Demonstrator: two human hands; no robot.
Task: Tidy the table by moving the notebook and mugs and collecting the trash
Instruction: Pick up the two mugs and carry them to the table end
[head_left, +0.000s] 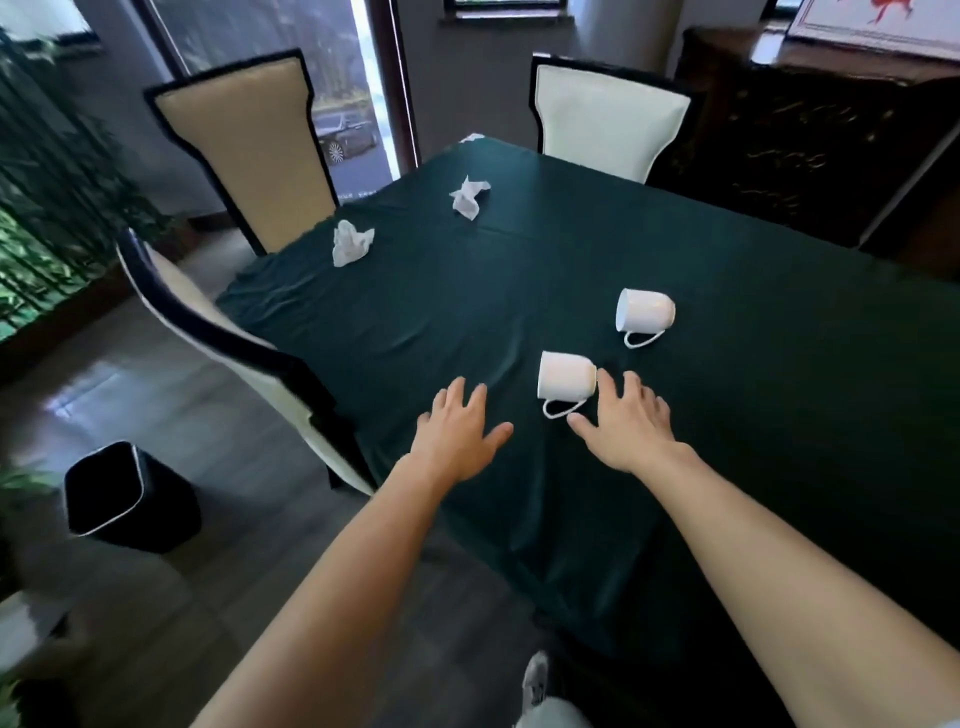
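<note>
Two white mugs lie on their sides on the dark green tablecloth (753, 415). The near mug (565, 378) rests just left of my right hand (626, 423), whose spread fingers reach its rim and handle. The far mug (645, 310) lies further back to the right. My left hand (460, 434) hovers open over the cloth, left of the near mug, holding nothing. Two crumpled white tissues sit at the far left of the table, one (351, 242) near the corner and another (469, 196) behind it. No notebook is in view.
A black trash bin (130, 496) stands on the floor at the left. Chairs surround the table: one (218, 332) at the left side, a tan one (249, 150) and a white one (608, 117) at the back. A dark cabinet (810, 140) stands at the right rear.
</note>
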